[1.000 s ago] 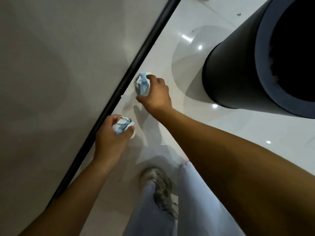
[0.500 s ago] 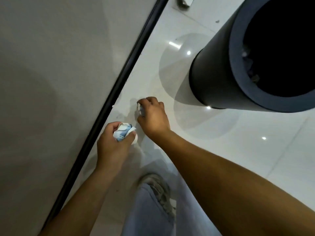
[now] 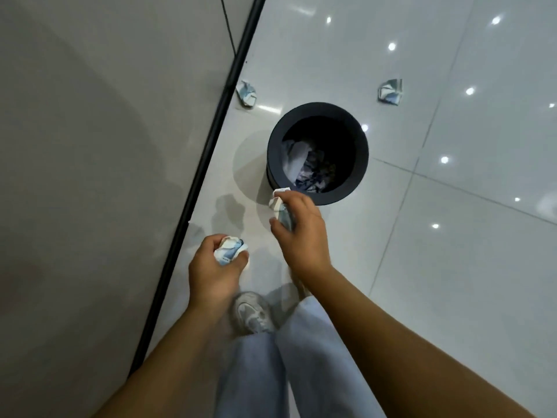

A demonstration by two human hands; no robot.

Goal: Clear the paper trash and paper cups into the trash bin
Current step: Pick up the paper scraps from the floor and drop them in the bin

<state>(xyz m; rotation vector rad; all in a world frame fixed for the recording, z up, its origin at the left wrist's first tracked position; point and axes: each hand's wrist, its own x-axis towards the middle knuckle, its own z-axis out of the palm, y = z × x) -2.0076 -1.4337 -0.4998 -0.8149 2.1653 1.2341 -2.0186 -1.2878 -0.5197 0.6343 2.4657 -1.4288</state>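
We hold a paper ball in each hand, close to the bin.

From the head camera, our right hand (image 3: 301, 233) grasps a crumpled paper ball (image 3: 280, 208) just at the near rim of the black bin (image 3: 360, 164), which already holds paper; our left hand (image 3: 212, 273) clenches round a second paper wad (image 3: 230, 251) nearer us than the bin. Two more paper scraps lie on the floor beyond the bin, one (image 3: 246, 93) by the black strip (image 3: 211, 140), one (image 3: 390, 92) to the right.
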